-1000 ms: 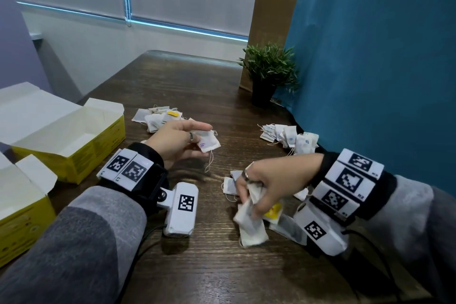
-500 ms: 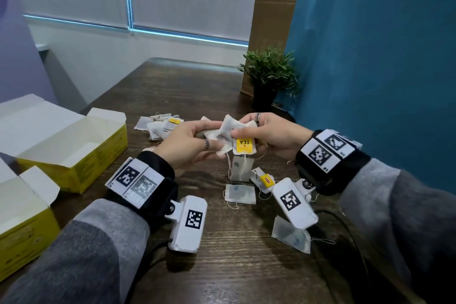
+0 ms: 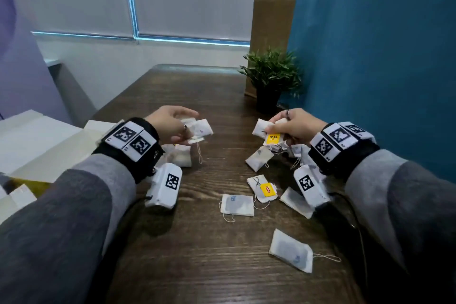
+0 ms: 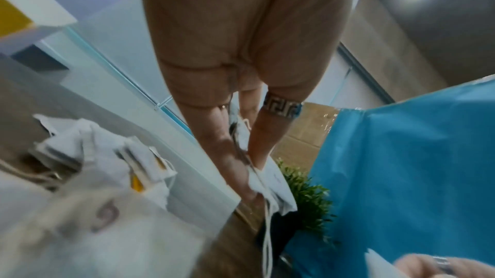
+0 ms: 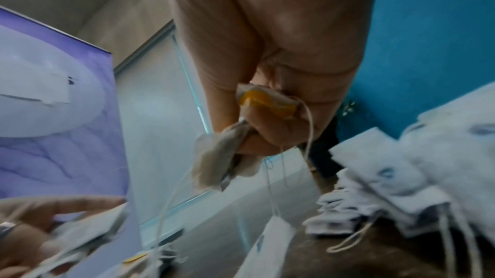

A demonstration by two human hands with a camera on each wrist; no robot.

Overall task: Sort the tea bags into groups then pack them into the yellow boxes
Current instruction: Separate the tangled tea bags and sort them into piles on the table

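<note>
— White paper, mostly blurred: in the left wrist view the pile of tea bags [image 4: 107, 162] at lower left smears, and its printing cannot be read. The yellow boxes [image 3: 29, 184] are cut off at the left edge of the head view, half hidden by the left sleeve.

— And the bags being held?

— The left hand [image 3: 170, 126] pinches a few white tea bags [image 3: 198, 128] between thumb and fingers [image 4: 230, 155], a string hanging below. The right hand [image 3: 293, 126] has its fingers [image 5: 270, 132] curled round a bunch with a yellow tag [image 3: 273, 138]; one bag [image 3: 259, 159] dangles from it by a string. How many bags sit in either grip I cannot tell.

— The hands' pose?

— Both are raised above the wooden desk [image 3: 197, 254], well apart, backs up, forearms reaching in from the near edge.

— Around them?

— Loose tea bags [image 3: 237, 205] lie on the desk between and below the hands, one near bag [image 3: 291, 250] alone. A further pile [image 3: 299, 152] sits under the right wrist, partly hidden. A potted plant [image 3: 271, 76] stands at the desk's far right, by the blue curtain [image 3: 382, 57].
</note>
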